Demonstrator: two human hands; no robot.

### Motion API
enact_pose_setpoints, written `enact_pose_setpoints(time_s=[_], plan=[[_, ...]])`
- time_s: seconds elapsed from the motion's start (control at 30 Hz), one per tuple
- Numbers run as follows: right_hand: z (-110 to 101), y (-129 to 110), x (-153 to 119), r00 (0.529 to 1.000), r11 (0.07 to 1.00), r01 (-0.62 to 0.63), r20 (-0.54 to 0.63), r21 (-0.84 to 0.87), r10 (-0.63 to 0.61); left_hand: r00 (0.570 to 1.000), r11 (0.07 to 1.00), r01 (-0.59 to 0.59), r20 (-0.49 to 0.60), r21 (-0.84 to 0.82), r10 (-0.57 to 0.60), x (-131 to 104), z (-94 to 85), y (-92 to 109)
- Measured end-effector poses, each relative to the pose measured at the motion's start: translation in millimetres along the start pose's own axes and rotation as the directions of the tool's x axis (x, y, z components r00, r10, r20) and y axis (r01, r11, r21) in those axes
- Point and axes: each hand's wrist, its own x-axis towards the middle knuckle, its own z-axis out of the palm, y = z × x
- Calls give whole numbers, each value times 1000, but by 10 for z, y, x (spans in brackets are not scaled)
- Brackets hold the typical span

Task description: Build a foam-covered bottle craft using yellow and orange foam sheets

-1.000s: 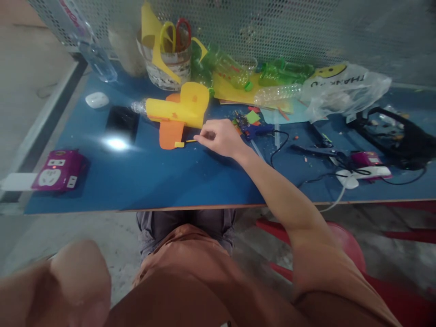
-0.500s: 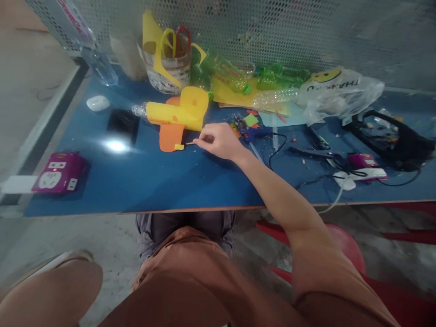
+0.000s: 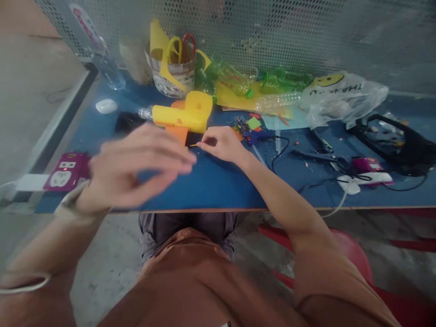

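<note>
My right hand (image 3: 223, 144) rests low over the blue table, thumb and forefinger pinching a thin yellow strip (image 3: 193, 145). A small yellow tab at the strip's other end is now hidden behind my left fingers. Over the table's left part, my left hand (image 3: 136, 163) hovers with fingers stretched and thumb apart, blurred and holding nothing. Just beyond both hands lies a clear bottle wrapped in yellow paper (image 3: 173, 117), with a rounded yellow flap (image 3: 199, 101) and orange paper fins (image 3: 179, 133). My left hand covers part of the lower fin.
A bucket (image 3: 172, 81) holding scissors stands behind. Farther right lie a blue glue gun (image 3: 257, 136), paper scraps, green bottles (image 3: 286, 79), a plastic bag (image 3: 344, 97) and black cables. At left are a purple socket block (image 3: 70, 171), a white case (image 3: 106, 106) and a dark flat object (image 3: 126, 123).
My left hand has come into view from the lower left, reaching over the table toward the yellow strip. My right hand keeps its pinch in nearly the same place.
</note>
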Motion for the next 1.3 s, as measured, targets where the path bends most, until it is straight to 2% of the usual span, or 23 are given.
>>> enact_pose_setpoints(time_s=[0.07, 0.17, 0.23, 0.27, 0.33, 0.43, 0.5, 0.7, 0.87, 0.97, 1.07, 1.17, 1.3], plan=[[-1, 9, -3, 1000, 1000, 1, 1, -28, -1, 999, 989, -48, -8, 139, 50, 81, -7, -517], [-22, 13, -17, 999, 998, 4, 36, -66, -1, 993, 919, -118, 15, 376, 121, 137, -11, -1383], [-44, 8, -29, 996, 997, -16, 87, -77, 22, 996, 880, -82, 23, 467, 81, 91, 2, -1715], [-56, 3, -34, 993, 996, -28, 113, -80, 37, 1000, 872, -15, 16, 489, 8, 51, 16, -1770], [-79, -10, -40, 987, 995, -38, 153, -88, 52, 994, 854, 73, 31, 515, -104, -33, 55, -1700], [-100, -35, -40, 982, 992, -39, 181, -118, 60, 980, 820, 120, 64, 559, -187, -95, 115, -1455], [-101, -50, -40, 978, 990, -48, 195, -132, 73, 969, 805, 142, 87, 576, -232, -93, 150, -1385], [-78, -75, -38, 972, 984, -76, 206, -159, 109, 954, 838, 183, 114, 514, -278, -125, 268, -1597], [-145, -54, -32, 973, 981, -101, 192, -163, 132, 969, 874, 148, 109, 462, -221, -175, 310, -1663], [-196, -19, -37, 977, 982, -87, 178, -167, 117, 987, 897, 85, 89, 434, -136, -173, 312, -1660], [-197, 5, -43, 985, 994, -73, 148, -79, 84, 997, 902, -4, 77, 431, -33, -149, 331, -1672], [-136, -1, -51, 997, 999, -39, 66, 27, 37, 996, 897, -79, 66, 434, 56, -129, 370, -1689], [2, -39, -69, 993, 998, 43, -108, 49, -37, 996, 897, -85, 36, 434, 77, -132, 425, -1670]])
